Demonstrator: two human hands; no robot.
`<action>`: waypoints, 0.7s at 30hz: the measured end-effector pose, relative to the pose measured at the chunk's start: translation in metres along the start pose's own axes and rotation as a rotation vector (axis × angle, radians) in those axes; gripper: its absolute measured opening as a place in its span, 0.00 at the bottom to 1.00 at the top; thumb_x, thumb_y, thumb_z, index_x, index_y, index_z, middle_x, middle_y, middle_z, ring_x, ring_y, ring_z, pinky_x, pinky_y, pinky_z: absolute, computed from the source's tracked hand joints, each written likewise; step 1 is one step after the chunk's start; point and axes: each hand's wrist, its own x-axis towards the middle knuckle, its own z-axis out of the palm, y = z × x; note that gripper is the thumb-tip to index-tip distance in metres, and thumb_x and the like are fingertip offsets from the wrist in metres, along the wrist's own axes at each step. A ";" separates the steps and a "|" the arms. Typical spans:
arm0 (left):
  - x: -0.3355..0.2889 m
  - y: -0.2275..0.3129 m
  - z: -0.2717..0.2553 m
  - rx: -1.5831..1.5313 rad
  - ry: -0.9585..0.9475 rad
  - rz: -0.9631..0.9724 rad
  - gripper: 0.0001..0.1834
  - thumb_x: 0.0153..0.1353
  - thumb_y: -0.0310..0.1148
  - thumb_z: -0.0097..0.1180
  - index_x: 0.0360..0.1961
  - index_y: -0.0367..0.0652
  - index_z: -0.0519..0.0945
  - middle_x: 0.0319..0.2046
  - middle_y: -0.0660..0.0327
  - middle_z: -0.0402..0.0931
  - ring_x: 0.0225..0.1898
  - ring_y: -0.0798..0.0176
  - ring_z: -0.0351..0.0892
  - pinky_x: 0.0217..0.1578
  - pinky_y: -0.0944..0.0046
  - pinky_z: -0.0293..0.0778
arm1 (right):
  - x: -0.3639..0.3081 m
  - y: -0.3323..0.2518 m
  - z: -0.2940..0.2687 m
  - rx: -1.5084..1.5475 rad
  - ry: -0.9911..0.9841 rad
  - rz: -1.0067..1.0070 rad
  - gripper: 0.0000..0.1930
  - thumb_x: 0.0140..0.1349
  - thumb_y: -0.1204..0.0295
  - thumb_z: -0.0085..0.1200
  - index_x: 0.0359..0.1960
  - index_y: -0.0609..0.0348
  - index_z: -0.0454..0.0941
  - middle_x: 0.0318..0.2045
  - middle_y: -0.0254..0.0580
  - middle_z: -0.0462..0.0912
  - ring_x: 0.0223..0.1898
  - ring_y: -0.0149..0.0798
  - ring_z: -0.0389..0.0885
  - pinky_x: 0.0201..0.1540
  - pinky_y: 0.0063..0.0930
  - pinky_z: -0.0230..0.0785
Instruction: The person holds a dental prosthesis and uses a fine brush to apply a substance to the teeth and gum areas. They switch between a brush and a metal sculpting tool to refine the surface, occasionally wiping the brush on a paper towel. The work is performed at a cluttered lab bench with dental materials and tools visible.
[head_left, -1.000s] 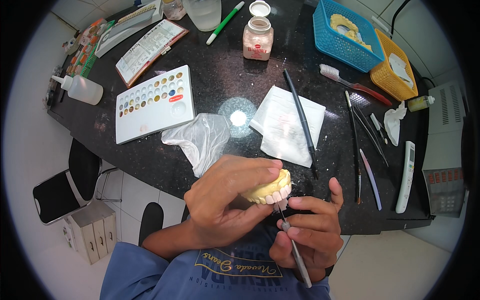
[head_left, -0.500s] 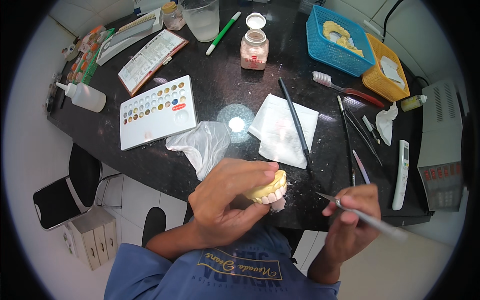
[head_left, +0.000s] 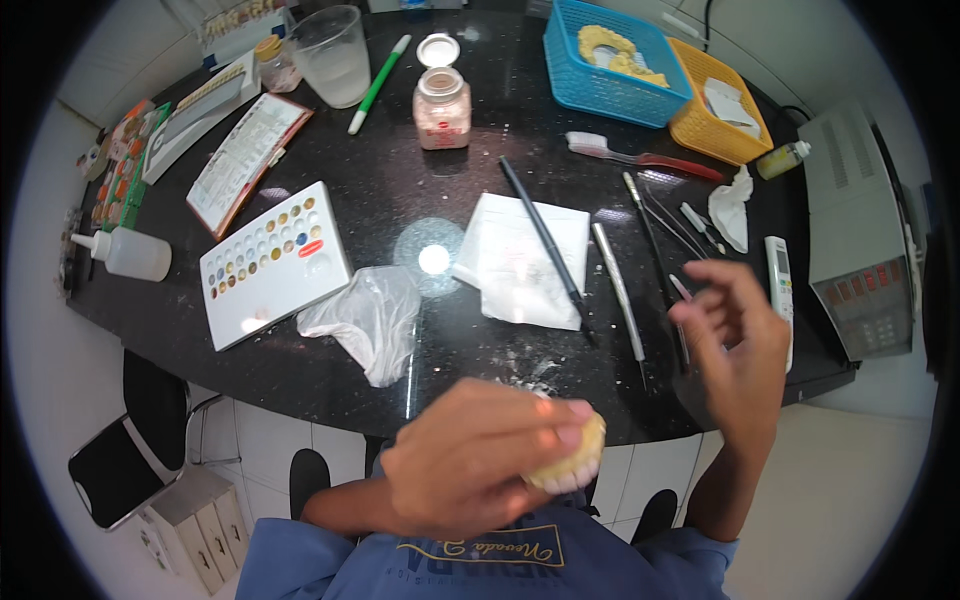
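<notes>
A yellow dental cast (head_left: 580,447) with pale teeth along its edge is gripped by my left hand (head_left: 470,460), close to my shirt and just off the table's front edge. The fingers cover much of the cast. My right hand (head_left: 740,345) hovers over the tools at the right, thumb and index finger apart, with nothing visibly held. Beneath its fingertips lies a slim pinkish-white tool (head_left: 680,287), partly hidden. A silver carving knife (head_left: 620,290) lies left of that hand, beside a dark pen-like tool (head_left: 545,240) resting on white tissue (head_left: 505,270).
On the black table (head_left: 380,220) stand an open jar of pink powder (head_left: 442,110), a blue basket (head_left: 620,95), a yellow basket (head_left: 705,145) and a cup (head_left: 335,60). A white palette (head_left: 260,310), plastic bag (head_left: 375,320), toothbrush (head_left: 640,157) and remote control (head_left: 780,270) lie around.
My right hand has let go of the carving knife, which now lies on the table, and moved to the tools at the right. My left hand has drawn the cast nearer my body.
</notes>
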 end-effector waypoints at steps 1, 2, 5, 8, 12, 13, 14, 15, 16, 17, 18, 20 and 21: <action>0.000 -0.007 0.005 -0.033 0.037 -0.021 0.21 0.43 0.20 0.70 0.41 0.36 0.78 0.35 0.51 0.81 0.35 0.59 0.82 0.33 0.65 0.74 | 0.008 0.005 -0.011 0.044 0.102 0.010 0.13 0.53 0.78 0.62 0.41 0.64 0.77 0.20 0.33 0.76 0.22 0.21 0.73 0.24 0.16 0.66; -0.001 -0.010 0.005 0.010 0.052 -0.075 0.21 0.38 0.19 0.69 0.38 0.36 0.80 0.36 0.50 0.83 0.35 0.56 0.83 0.35 0.64 0.77 | 0.014 0.009 -0.020 0.092 0.199 0.013 0.13 0.53 0.77 0.63 0.41 0.64 0.78 0.20 0.33 0.77 0.22 0.21 0.73 0.24 0.15 0.66; -0.002 -0.014 -0.002 0.026 0.006 -0.170 0.20 0.40 0.15 0.62 0.39 0.35 0.80 0.39 0.49 0.81 0.38 0.56 0.82 0.37 0.65 0.74 | 0.024 0.017 -0.038 -0.023 -0.018 0.242 0.11 0.54 0.75 0.62 0.38 0.64 0.77 0.21 0.36 0.78 0.22 0.24 0.76 0.24 0.18 0.67; -0.012 -0.021 -0.001 0.050 0.043 -0.180 0.21 0.38 0.15 0.62 0.39 0.35 0.79 0.39 0.49 0.81 0.38 0.56 0.82 0.39 0.64 0.74 | 0.025 0.018 -0.020 -0.157 -0.162 -0.116 0.10 0.53 0.75 0.62 0.36 0.64 0.77 0.22 0.39 0.79 0.22 0.30 0.79 0.26 0.23 0.69; -0.009 -0.021 0.000 0.046 0.029 -0.126 0.24 0.36 0.12 0.61 0.40 0.34 0.79 0.40 0.51 0.81 0.39 0.56 0.81 0.40 0.64 0.73 | 0.026 0.012 -0.007 -0.231 -0.200 -0.059 0.11 0.53 0.77 0.61 0.38 0.63 0.76 0.22 0.42 0.79 0.22 0.37 0.80 0.28 0.29 0.70; -0.009 -0.021 0.000 0.050 0.032 -0.111 0.25 0.36 0.12 0.61 0.41 0.34 0.79 0.41 0.51 0.81 0.40 0.56 0.81 0.41 0.64 0.74 | 0.026 0.016 -0.009 -0.244 -0.196 -0.093 0.13 0.52 0.80 0.59 0.41 0.63 0.74 0.23 0.39 0.77 0.23 0.32 0.80 0.27 0.26 0.69; -0.010 -0.021 -0.002 0.057 0.034 -0.117 0.25 0.36 0.12 0.61 0.41 0.34 0.79 0.41 0.51 0.81 0.40 0.56 0.81 0.41 0.64 0.74 | 0.025 0.014 -0.010 -0.199 -0.132 -0.086 0.13 0.52 0.80 0.59 0.41 0.64 0.74 0.24 0.38 0.77 0.23 0.31 0.79 0.27 0.25 0.69; -0.011 -0.020 -0.004 0.064 0.036 -0.124 0.25 0.36 0.12 0.61 0.41 0.34 0.79 0.41 0.51 0.81 0.40 0.56 0.81 0.41 0.64 0.74 | 0.022 0.011 -0.012 -0.153 -0.068 -0.078 0.13 0.52 0.80 0.59 0.40 0.65 0.73 0.24 0.38 0.76 0.23 0.29 0.78 0.27 0.23 0.69; -0.012 -0.020 -0.005 0.067 0.040 -0.132 0.25 0.36 0.12 0.62 0.41 0.34 0.79 0.41 0.51 0.81 0.40 0.55 0.81 0.41 0.63 0.75 | 0.018 0.008 -0.014 -0.111 -0.006 -0.067 0.13 0.52 0.80 0.58 0.40 0.65 0.73 0.25 0.38 0.75 0.24 0.28 0.78 0.26 0.22 0.68; -0.011 -0.017 -0.006 0.064 0.019 -0.148 0.20 0.44 0.14 0.62 0.41 0.35 0.77 0.41 0.49 0.80 0.42 0.58 0.79 0.43 0.65 0.74 | 0.011 0.004 -0.018 0.025 0.059 -0.069 0.12 0.53 0.80 0.58 0.39 0.65 0.72 0.25 0.38 0.75 0.24 0.27 0.77 0.27 0.20 0.68; -0.011 -0.017 -0.007 0.067 0.025 -0.149 0.20 0.44 0.14 0.62 0.41 0.35 0.77 0.41 0.49 0.80 0.42 0.58 0.79 0.43 0.65 0.74 | 0.001 0.001 -0.022 0.161 0.123 -0.068 0.11 0.53 0.80 0.58 0.38 0.66 0.72 0.25 0.38 0.74 0.25 0.27 0.76 0.27 0.19 0.69; -0.011 -0.018 -0.006 0.063 0.026 -0.147 0.19 0.44 0.14 0.62 0.41 0.35 0.77 0.41 0.49 0.80 0.42 0.58 0.79 0.43 0.65 0.74 | -0.024 -0.001 -0.031 0.423 0.138 -0.207 0.11 0.54 0.77 0.60 0.34 0.65 0.70 0.24 0.41 0.73 0.25 0.28 0.76 0.28 0.18 0.71; -0.011 -0.018 -0.005 0.066 0.033 -0.146 0.19 0.44 0.14 0.62 0.41 0.35 0.77 0.41 0.49 0.80 0.42 0.58 0.79 0.43 0.65 0.74 | -0.040 -0.008 -0.028 0.561 0.115 -0.309 0.09 0.54 0.75 0.60 0.29 0.64 0.71 0.23 0.41 0.75 0.24 0.30 0.78 0.26 0.20 0.74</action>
